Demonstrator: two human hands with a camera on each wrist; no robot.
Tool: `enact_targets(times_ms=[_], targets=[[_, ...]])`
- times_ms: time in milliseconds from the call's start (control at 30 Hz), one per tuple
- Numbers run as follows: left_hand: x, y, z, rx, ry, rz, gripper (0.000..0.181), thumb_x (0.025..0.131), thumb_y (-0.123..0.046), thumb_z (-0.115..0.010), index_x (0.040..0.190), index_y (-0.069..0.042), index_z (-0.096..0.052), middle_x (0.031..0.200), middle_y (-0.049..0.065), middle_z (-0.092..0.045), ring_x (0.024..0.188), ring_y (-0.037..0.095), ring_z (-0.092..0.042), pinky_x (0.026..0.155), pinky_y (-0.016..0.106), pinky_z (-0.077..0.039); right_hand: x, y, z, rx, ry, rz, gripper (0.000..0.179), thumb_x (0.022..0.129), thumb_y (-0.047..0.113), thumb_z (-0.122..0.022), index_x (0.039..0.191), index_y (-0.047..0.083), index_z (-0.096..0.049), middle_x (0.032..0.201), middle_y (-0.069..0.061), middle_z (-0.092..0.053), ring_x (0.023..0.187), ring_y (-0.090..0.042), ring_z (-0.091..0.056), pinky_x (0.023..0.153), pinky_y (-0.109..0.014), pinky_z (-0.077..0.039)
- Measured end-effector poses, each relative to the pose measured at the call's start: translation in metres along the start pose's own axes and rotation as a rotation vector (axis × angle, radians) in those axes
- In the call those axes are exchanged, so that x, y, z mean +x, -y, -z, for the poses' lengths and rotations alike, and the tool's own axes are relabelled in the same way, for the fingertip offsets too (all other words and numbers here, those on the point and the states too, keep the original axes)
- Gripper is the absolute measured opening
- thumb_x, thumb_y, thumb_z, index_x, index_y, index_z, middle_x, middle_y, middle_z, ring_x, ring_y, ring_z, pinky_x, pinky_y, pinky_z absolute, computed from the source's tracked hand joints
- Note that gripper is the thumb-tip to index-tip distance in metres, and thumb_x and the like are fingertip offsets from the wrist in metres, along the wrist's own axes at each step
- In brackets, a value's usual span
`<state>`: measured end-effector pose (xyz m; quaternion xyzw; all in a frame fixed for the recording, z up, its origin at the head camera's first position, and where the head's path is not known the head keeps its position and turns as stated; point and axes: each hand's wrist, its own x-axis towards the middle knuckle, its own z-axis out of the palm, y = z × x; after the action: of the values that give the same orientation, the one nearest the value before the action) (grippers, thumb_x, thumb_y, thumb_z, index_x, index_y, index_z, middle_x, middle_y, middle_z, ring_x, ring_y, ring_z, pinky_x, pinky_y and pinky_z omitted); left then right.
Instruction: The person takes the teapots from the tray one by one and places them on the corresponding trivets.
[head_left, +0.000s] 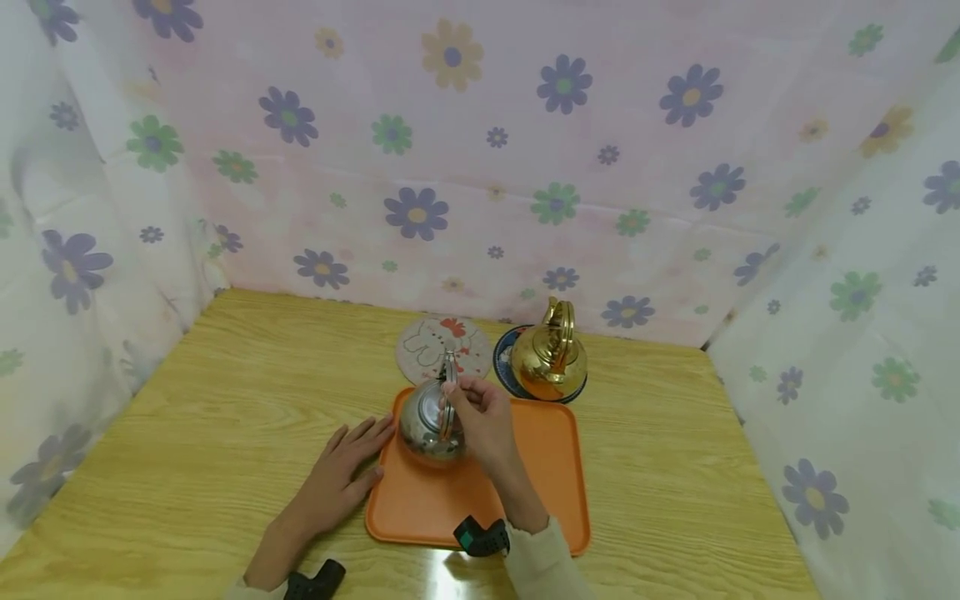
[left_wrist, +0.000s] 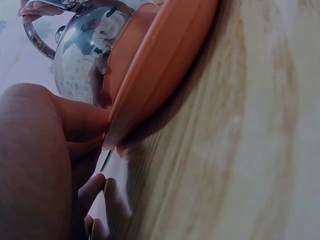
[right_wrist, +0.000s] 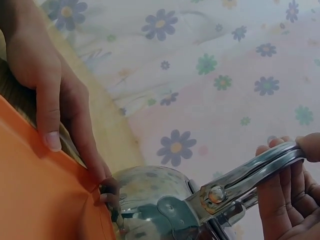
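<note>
A shiny silver kettle (head_left: pixel 427 425) stands over the left back part of the orange tray (head_left: pixel 480 521). My right hand (head_left: pixel 486 417) grips its upright handle (right_wrist: pixel 245 175), fingers curled under the arch and thumb on top. My left hand (head_left: pixel 341 475) lies at the tray's left side, fingers extended. In the left wrist view its thumb (left_wrist: pixel 85 120) touches the tray rim beside the kettle. The kettle's spout points to the back and is partly hidden behind the handle in the head view.
Behind the tray lies a round pale mat (head_left: pixel 420 343) with a bear-like drawing and red marks. A gold kettle (head_left: pixel 540 362) sits on a dark blue patterned plate (head_left: pixel 504 367) at the tray's back right. Flowered curtains (head_left: pixel 487 167) enclose the wooden table (head_left: pixel 660 467).
</note>
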<state>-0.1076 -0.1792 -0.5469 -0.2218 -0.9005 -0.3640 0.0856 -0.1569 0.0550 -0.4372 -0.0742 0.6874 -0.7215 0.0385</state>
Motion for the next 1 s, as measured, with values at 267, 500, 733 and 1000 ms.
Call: enact_targets(times_ms=[267, 500, 733, 1000], targets=[[0.0, -0.002, 0.001, 0.017, -0.014, -0.012, 0.054, 0.099, -0.019, -0.064, 0.15, -0.008, -0.052, 0.156, 0.012, -0.047, 0.145, 0.044, -0.039, 0.12, 0.061, -0.014, 0.003, 0.0, -0.002, 0.014, -0.02, 0.01, 0.025, 0.102, 0.013, -0.062, 0.103, -0.011, -0.066, 0.075, 0.003, -0.063, 0.061, -0.007, -0.054, 0.057, -0.019, -0.049], [0.002, -0.002, 0.002, 0.012, -0.01, -0.006, 0.054, 0.098, -0.019, -0.064, 0.15, -0.008, -0.052, 0.157, 0.012, -0.047, 0.145, 0.043, -0.038, 0.119, 0.064, -0.015, 0.005, 0.001, -0.004, 0.0, -0.033, 0.009, 0.025, 0.101, 0.014, -0.064, 0.102, -0.011, -0.066, 0.077, 0.002, -0.064, 0.065, -0.007, -0.055, 0.058, -0.019, -0.049], [0.001, -0.003, 0.005, 0.024, -0.012, -0.006, 0.053, 0.099, -0.02, -0.063, 0.15, -0.009, -0.053, 0.157, 0.012, -0.047, 0.145, 0.043, -0.039, 0.118, 0.064, -0.016, 0.007, 0.001, -0.008, 0.003, -0.045, 0.031, 0.024, 0.1, 0.013, -0.065, 0.101, -0.011, -0.067, 0.078, 0.001, -0.066, 0.069, -0.007, -0.059, 0.06, -0.019, -0.048], [0.0, -0.005, 0.002, 0.011, -0.019, -0.001, 0.052, 0.1, -0.019, -0.061, 0.15, -0.009, -0.052, 0.157, 0.011, -0.047, 0.145, 0.045, -0.038, 0.114, 0.069, -0.017, 0.007, -0.002, -0.011, -0.027, -0.02, 0.052, 0.023, 0.1, 0.014, -0.065, 0.099, -0.01, -0.067, 0.079, 0.001, -0.064, 0.069, -0.008, -0.057, 0.059, -0.019, -0.049]])
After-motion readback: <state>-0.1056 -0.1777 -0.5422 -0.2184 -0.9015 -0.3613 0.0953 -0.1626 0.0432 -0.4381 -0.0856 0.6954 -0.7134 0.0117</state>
